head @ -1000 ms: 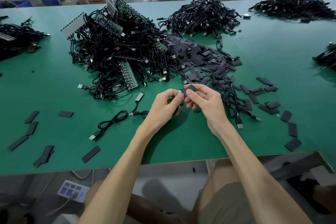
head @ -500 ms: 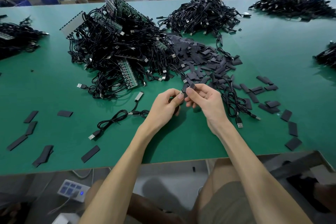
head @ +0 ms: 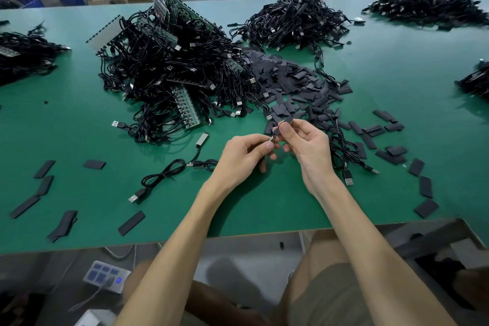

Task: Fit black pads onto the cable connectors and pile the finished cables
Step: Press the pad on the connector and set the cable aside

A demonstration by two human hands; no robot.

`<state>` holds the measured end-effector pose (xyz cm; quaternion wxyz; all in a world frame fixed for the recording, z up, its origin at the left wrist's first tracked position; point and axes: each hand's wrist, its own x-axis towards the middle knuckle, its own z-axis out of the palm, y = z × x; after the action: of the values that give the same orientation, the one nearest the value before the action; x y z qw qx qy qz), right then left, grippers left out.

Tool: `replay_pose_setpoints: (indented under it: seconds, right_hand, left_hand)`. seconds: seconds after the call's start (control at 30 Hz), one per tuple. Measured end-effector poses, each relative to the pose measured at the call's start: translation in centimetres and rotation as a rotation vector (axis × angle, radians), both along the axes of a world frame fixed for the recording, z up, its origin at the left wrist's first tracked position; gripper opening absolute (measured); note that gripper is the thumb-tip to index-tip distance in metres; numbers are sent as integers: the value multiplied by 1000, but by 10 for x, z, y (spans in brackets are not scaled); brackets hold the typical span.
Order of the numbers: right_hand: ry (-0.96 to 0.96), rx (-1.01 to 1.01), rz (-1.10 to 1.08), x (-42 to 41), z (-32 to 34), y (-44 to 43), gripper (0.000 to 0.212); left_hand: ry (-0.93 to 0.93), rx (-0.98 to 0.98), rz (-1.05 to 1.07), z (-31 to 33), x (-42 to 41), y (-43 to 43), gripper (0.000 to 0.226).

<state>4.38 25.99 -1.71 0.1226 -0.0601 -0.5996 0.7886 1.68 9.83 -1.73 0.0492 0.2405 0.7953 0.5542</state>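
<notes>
Green table [head: 79, 127] fills our view, and just in front of the big cable pile [head: 172, 69] we see the left hand [head: 243, 156] curled, pinching a connector [head: 271, 138] between thumb and forefinger. The right hand [head: 307, 143] pinches a black pad [head: 284, 123] at its fingertips, right beside that connector. Loose pads [head: 296, 82] lie heaped right of the pile.
</notes>
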Motion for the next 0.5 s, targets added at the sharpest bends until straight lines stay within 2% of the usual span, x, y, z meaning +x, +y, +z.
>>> replay_pose_setpoints:
  seconds: [0.3,0.5]
  right_hand:
    - [-1,-32,15,0,0,1,16]
    - [-1,-39,4,1,0,1,17]
  left_hand:
    - [-1,-4,-2,-1,-1,0,18]
    - [1,-13,1,0,1,0,21]
